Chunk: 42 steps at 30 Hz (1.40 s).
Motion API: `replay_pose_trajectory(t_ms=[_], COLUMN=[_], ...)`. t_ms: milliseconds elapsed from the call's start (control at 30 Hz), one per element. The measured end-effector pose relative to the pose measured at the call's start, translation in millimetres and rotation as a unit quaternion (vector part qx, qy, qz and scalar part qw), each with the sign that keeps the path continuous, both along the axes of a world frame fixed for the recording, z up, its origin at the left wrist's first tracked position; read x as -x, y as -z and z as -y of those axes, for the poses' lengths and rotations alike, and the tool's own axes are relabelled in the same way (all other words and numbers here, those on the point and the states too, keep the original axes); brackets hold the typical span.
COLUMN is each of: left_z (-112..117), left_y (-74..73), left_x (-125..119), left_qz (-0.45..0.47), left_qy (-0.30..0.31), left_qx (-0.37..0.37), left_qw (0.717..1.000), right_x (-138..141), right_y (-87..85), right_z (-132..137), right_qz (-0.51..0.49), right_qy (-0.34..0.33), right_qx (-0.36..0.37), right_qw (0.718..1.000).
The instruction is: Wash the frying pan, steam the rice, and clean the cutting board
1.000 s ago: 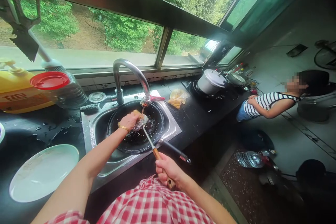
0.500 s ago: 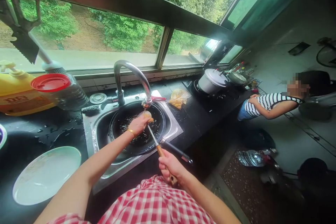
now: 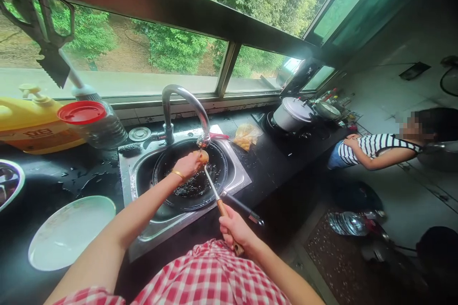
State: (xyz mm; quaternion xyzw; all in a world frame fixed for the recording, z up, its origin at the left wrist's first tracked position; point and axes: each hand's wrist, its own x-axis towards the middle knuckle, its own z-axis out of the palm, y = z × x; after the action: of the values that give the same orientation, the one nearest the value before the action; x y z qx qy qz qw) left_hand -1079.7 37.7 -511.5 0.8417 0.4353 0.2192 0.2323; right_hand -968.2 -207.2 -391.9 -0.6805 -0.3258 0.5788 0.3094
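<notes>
Both closed: right hand (image 3: 235,227) gripping ladle (image 3: 212,182), left hand (image 3: 189,167) at its head (contents unclear)
Ladle: likely stiff, slippery; hold handle (image 3: 222,208)

You wear a red-and-white checked garment (image 3: 214,274), visible at the lower centre of the frame. Its left sleeve (image 3: 89,297), lower left, ends above the elbow. A narrow gold-coloured bracelet (image 3: 178,173) encircles the wrist of your left hand (image 3: 189,167).

The left hand (image 3: 189,166) and the ladle's (image 3: 212,183) head have come nearer the faucet spout (image 3: 203,140).
</notes>
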Motion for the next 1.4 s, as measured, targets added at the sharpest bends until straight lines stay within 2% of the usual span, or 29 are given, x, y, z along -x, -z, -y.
replay_pose_trajectory(t_ms=[133, 233, 400, 533, 600, 667, 800, 933, 1033, 1100, 1233, 1400], left_z=[13, 12, 10, 9, 2, -8, -21, -2, 11, 8, -3, 1], left_y=[6.4, 15.1, 17.4, 15.1, 16.7, 18.1, 12.3, 4.0, 6.1, 8.7, 8.9, 7.3], left_x=[-18, -21, -18, -11, -3, 8, 18, 5, -4, -3, -1, -10], left_qz=[0.047, 0.034, -0.010, -0.037, -0.067, -0.090, -0.076, -0.011, 0.008, -0.016, -0.050, 0.046], left_qy=[0.041, 0.052, 0.060, 0.090, 0.077, 0.038, -0.021, -0.002, 0.026, 0.016, -0.046, 0.000], left_qx=[0.039, 0.062, 0.028, 0.017, 0.040, 0.058, 0.039, 0.017, 0.014, 0.018, 0.041, 0.026], left_qw=[0.997, 0.996, 0.998, 0.995, 0.994, 0.994, 0.996, 1.000, 1.000, 1.000, 0.997, 0.999], right_x=[3, 2, -1, 0, 1, 0, -2, 1, 5, 7, 8, 5], right_y=[7.3, 12.5, 16.0, 10.4, 3.3, -4.7, -11.6, -5.3, -2.8, -3.8, -5.0, -1.9], right_z=[4, 7, 8, 7, 5, 2, -4, -3, 0, 3, 3, 1], right_qz=[-0.034, -0.038, -0.032, -0.021, 0.000, 0.024, 0.037, -0.009, -0.038, -0.048, -0.049, -0.038], right_qy=[0.010, 0.015, 0.016, 0.016, 0.012, 0.007, 0.003, 0.000, 0.004, -0.001, 0.003, 0.002], right_qx=[-0.009, -0.011, -0.014, -0.019, -0.028, -0.038, -0.030, 0.001, 0.010, 0.015, 0.019, 0.011], right_qw=[0.999, 0.999, 0.999, 0.999, 1.000, 0.999, 0.999, 1.000, 0.999, 0.999, 0.999, 0.999])
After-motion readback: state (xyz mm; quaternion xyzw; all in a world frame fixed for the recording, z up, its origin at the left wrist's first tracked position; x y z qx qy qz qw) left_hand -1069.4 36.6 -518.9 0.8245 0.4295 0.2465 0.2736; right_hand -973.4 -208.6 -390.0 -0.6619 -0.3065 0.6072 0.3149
